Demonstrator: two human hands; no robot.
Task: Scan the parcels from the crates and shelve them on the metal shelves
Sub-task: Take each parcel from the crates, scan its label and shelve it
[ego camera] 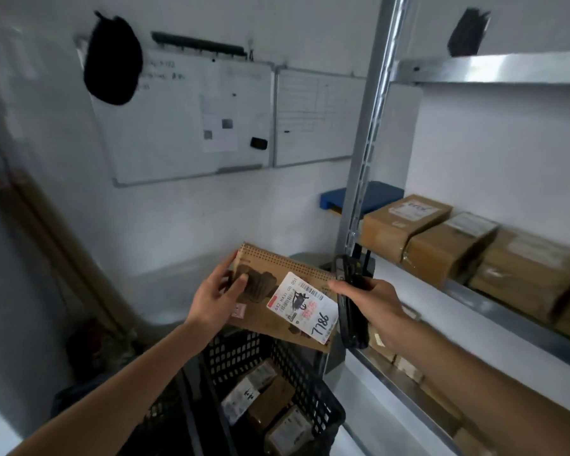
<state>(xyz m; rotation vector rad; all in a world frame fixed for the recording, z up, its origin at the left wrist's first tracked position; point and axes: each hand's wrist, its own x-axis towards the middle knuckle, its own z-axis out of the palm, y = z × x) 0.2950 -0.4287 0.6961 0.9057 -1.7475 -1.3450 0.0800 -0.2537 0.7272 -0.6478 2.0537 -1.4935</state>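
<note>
While boxes (264, 409) fill the black crate (310, 383), left hand (216, 299) grips parcel (277, 301), right hand (372, 302) clasps scanner (351, 311).

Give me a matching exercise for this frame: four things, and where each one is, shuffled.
Things:
1. handheld scanner
2. labelled cardboard parcel
3. black plastic crate
4. whiteboard

Places:
A. on the wall
B. in the left hand
C. below the hands, holding parcels
D. in the right hand

Pairs: 1-D, 2-B, 3-C, 4-A
</note>
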